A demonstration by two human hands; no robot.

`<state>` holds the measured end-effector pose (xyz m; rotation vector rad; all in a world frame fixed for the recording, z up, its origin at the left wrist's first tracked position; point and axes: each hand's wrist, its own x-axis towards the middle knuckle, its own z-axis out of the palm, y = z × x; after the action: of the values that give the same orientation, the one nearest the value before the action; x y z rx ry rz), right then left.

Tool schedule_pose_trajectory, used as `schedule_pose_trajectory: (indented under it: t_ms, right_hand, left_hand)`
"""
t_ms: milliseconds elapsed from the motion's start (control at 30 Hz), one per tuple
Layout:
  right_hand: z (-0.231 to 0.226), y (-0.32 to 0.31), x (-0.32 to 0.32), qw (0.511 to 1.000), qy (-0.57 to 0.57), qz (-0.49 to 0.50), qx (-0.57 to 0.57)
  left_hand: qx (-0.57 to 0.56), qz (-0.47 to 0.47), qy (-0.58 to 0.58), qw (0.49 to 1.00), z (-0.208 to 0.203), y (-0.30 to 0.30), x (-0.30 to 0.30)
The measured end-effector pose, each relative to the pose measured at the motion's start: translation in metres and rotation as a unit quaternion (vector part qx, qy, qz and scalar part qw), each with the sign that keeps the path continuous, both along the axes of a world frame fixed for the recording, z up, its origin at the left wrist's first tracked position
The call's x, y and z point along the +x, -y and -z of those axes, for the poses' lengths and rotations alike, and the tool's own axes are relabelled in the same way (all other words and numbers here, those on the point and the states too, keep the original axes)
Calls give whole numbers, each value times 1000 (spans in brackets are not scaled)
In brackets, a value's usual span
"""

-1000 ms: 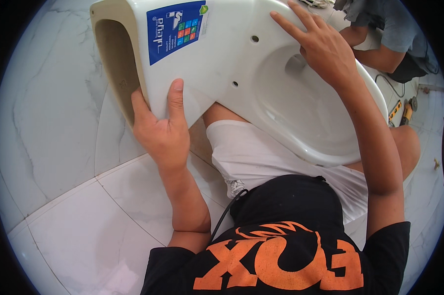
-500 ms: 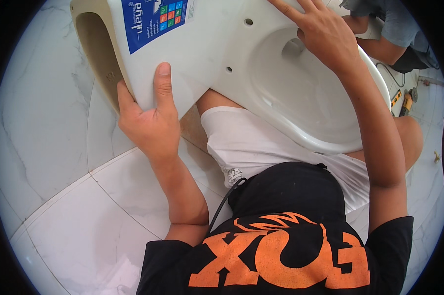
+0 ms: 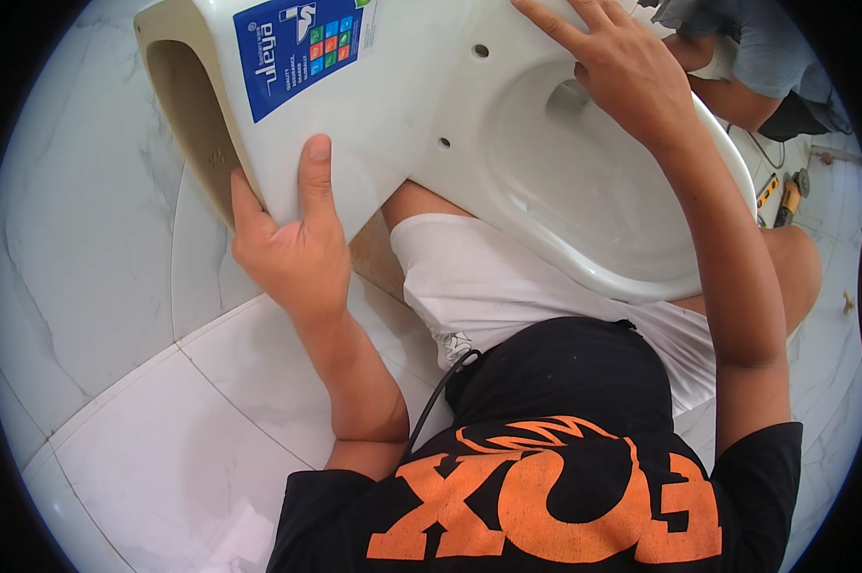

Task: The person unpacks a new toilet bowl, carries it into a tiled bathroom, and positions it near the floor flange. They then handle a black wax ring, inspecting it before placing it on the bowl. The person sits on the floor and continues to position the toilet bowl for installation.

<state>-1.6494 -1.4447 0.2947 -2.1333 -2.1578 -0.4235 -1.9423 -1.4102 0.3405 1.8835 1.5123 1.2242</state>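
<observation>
Toilet (image 3: 383, 143), one, white, glazed: lying tilted in front of the seated person, over the lap, its hollow end (image 3: 197, 105) facing left and its bowl (image 3: 584, 181) facing up toward the right. Label (image 3: 302, 57), blue with small coloured squares: sticking to the white side near the hollow end. Holes (image 3: 480, 52), two: showing between that side and the bowl. Left hand (image 3: 292, 253): gripping the wall of the hollow end, thumb lying along the white outside, fingers reaching inside. Right hand (image 3: 631, 76): spreading wide over the bowl's far side, forearm crossing the rim (image 3: 734, 172); from where I am standing, I cannot tell how firmly the palm is pressing. Shorts (image 3: 536, 263), white, and shirt (image 3: 545, 377), black with orange print: clothing the person. Cable (image 3: 431, 406), black: running beside the shirt. Tiles (image 3: 211, 411), pale: spreading around. Co-worker (image 3: 770, 57), grey-shirted: crouching beyond the bowl. Grinder (image 3: 789, 202), yellow: lying to the right, near the co-worker.
</observation>
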Motion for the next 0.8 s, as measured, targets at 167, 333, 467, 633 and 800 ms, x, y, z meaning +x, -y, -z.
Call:
schedule_pose_trajectory:
  t_ms: [167,333,467,633,800]
  right_hand:
    - [4,-2,3,1000,-9,-1,5]
    - [5,1,4,1000,-7,-9,3]
    - [5,-1,4,1000,1,-5,-1]
    - [6,-2,7,999,-25,-2,-27]
    - [17,-2,7,998,23,-23,60]
  left_hand:
    - [-11,-11,-12,1000,-4,0,0]
    - [-28,-27,-10,999,-6,0,1]
    - [-50,-30,-15,998,-7,-1,0]
    - [-54,-29,-15,998,-7,0,-1]
    - [-54,-30,-8,998,-5,0,-1]
